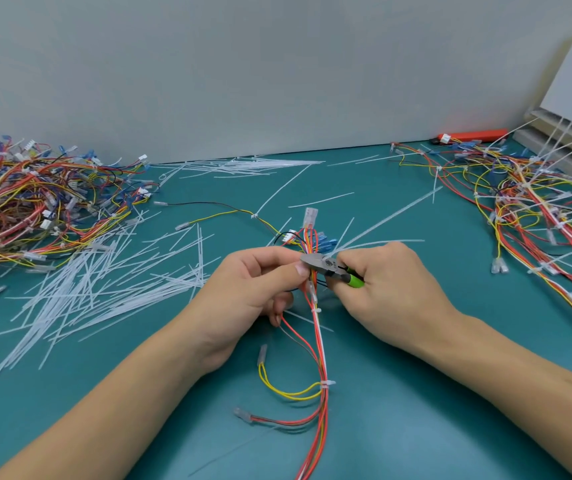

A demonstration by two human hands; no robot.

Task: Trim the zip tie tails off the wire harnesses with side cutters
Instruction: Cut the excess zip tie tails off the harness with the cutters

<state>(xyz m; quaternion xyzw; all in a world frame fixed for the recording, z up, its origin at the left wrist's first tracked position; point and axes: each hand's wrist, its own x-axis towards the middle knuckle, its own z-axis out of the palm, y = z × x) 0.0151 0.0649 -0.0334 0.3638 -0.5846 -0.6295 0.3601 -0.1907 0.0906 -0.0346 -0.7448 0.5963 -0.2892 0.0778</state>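
Surface: we are looking down at a teal work mat [416, 427] running back to a plain pale grey wall [243, 64].
Left hand: our left hand [253, 289] is pinching the wire harness [319, 341] between thumb and fingers, just below the fan of connectors.
Right hand: our right hand [391, 289] is gripping the green handles of the side cutters [329, 266], fingers curled tight round them.
Cutters: the grey head is lying across the bundle right beside our left thumb; we cannot tell whether the blades are biting on a tie.
Harness: it is trailing towards us down the middle of the mat, red, yellow and white wires bound by small white ties.
Left side: a big tangled heap of harnesses [35, 202] is sitting by the wall, with a drift of cut zip tie tails [104, 289] spreading out in front of it.
Right side: another pile of harnesses [537, 209] is bristling with long white tails sticking up.
Back edge: loose zip ties [243, 166] are lying along the wall, and an orange tool [474, 135] is resting near the right corner.
Far right: pale stacked boards [571, 109] are leaning in at the corner.
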